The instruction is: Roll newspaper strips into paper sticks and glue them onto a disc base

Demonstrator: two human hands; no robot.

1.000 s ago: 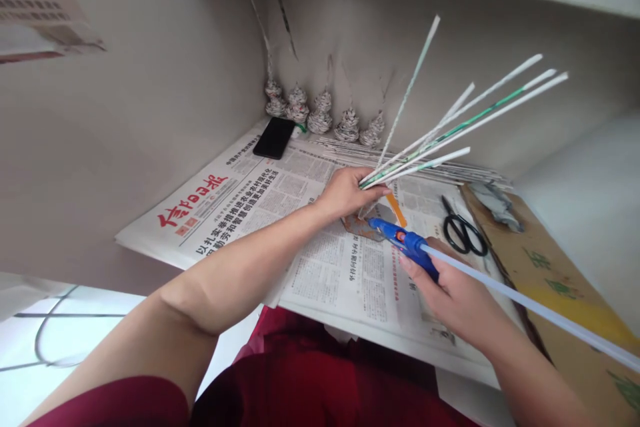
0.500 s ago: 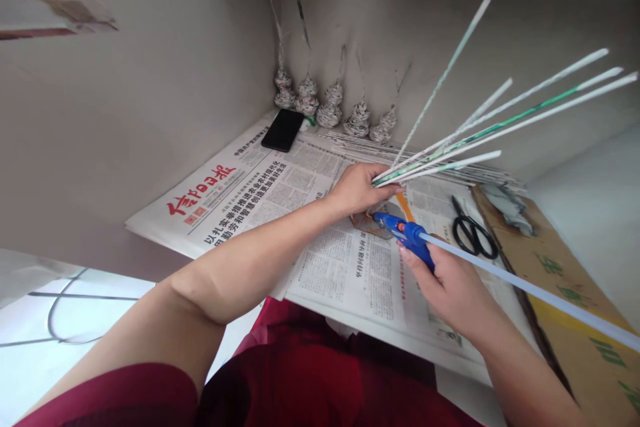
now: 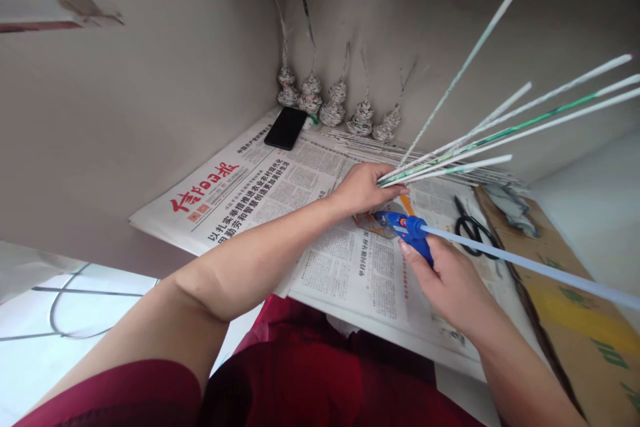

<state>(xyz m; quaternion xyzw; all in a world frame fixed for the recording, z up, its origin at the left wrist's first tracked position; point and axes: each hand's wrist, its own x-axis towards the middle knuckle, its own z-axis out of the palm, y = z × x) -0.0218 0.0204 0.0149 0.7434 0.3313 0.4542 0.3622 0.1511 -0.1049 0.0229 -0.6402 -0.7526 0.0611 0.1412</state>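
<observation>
My left hand (image 3: 366, 188) is closed around the lower ends of several rolled paper sticks (image 3: 480, 137), white with green patches, which fan out to the upper right. In my right hand (image 3: 453, 280) is a blue hot glue gun (image 3: 411, 230), with a long translucent glue stick (image 3: 530, 267) coming out of its back. The gun's nozzle points left, just below my left fingers; whether it touches the sticks is hidden. Under the nozzle lies a small brownish, partly see-through piece (image 3: 373, 225) on the newspaper (image 3: 320, 273).
Several woven paper gourd shapes (image 3: 334, 103) stand along the back wall. A black phone (image 3: 286, 128) lies before them, and more paper sticks (image 3: 360, 147) lie at the back. Black-handled scissors (image 3: 475, 235), a grey cloth-like piece (image 3: 510, 208) and cardboard (image 3: 565, 293) are at the right.
The free ends of the paper sticks and the glue stick's tail have shifted slightly in view, the latter upward. Both hands keep their holds, the nozzle still beneath my left hand.
</observation>
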